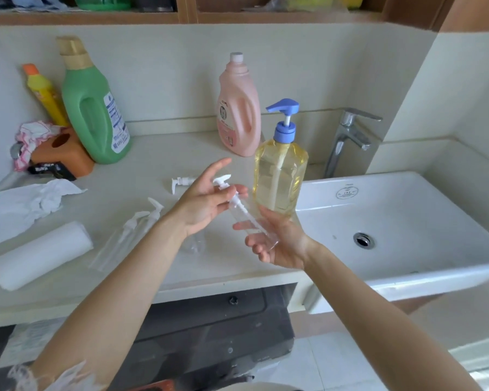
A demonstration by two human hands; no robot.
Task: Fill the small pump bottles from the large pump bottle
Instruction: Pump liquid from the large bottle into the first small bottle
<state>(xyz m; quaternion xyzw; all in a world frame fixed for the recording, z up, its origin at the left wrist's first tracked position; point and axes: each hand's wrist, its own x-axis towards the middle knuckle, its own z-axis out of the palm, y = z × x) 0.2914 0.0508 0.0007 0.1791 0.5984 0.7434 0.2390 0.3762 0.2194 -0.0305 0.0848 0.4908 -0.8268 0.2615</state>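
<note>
Holding a small clear pump bottle [247,221] slantwise above the front of the countertop [153,165], base low in the right hand [277,244], neck high toward the left hand [206,201]. Right hand palm-up, fingers loosely curled under and round the bottle's lower body, cradling it. Left hand at the top end, thumb and fingers pinching the white pump head [223,183] at the collar, index finger stretched out straight and free; white dip tube visible running down inside the clear body. Bottle looks empty, though glare makes this hard to judge. Standing upright just behind and right of both hands, at the counter's edge beside the sink [407,221]: large pump bottle [280,170], yellow liquid, blue pump, untouched by either hand. Lying flat on the counter left of the left forearm: two more small clear pump bottles [124,238], side by side, white pumps pointing back. Loose white pump head [181,183] lying on the counter just behind the left hand. Partly hidden under the left wrist, a clear bottle body [195,244], detail unclear. Further left: white paper roll [40,255] on its side, crumpled tissue [40,201]. Along the back wall: green detergent jug [93,108], yellow bottle with orange cap [44,94], orange box [65,153] with a pink-and-white cloth [31,136], pink detergent bottle [237,108]. Chrome tap [347,139] behind the sink.
</note>
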